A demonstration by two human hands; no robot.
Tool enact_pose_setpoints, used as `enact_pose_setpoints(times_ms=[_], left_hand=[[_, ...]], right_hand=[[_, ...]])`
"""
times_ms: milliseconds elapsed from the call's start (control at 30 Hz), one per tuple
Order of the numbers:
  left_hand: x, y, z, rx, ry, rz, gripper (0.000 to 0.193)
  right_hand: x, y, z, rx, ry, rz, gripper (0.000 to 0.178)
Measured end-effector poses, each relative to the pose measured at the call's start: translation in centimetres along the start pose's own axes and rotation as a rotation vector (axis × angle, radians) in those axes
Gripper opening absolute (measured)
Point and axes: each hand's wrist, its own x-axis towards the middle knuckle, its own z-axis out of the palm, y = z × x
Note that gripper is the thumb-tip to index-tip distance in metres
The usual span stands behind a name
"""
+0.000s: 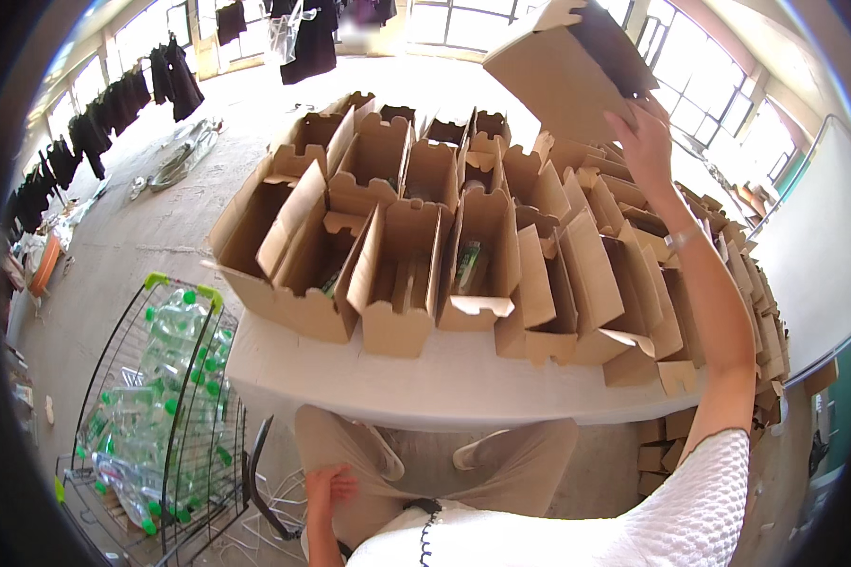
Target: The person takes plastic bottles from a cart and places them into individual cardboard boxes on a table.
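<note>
A brown cardboard box [560,80] is held up above the far right part of the table, tilted, with its dark inside turned to the right. My right hand [643,142] grips its lower right edge, the arm stretched far out. On my left thigh rests my left hand [331,483], fingers loosely spread and nothing in them. Rows of open cardboard boxes [402,326] stand close together on the white-covered table [425,378]. In one front box lies a small green-and-clear item [467,260]; its kind is hard to make out.
To my left stands a black wire shopping cart [165,454] full of clear plastic bottles [175,326] with green caps. More cardboard boxes [657,449] are stacked under the table's right end. Dark clothes [90,132] hang at the far left. A white board [813,246] stands at the right.
</note>
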Motion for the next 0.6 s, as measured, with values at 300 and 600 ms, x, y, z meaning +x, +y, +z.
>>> enact_pose_setpoints(times_ms=[300,600], left_hand=[[-0.9,1.2,3.7,-0.121,0.08,0.443,0.029],[-11.4,9.3,10.7,0.098,0.205,0.949,0.033]], right_hand=[[-16.4,-18.2,-19.8,0.26,-0.2,-0.294,0.022],[-26.9,-20.9,-11.5,0.395,-0.664,-0.349,0.022]])
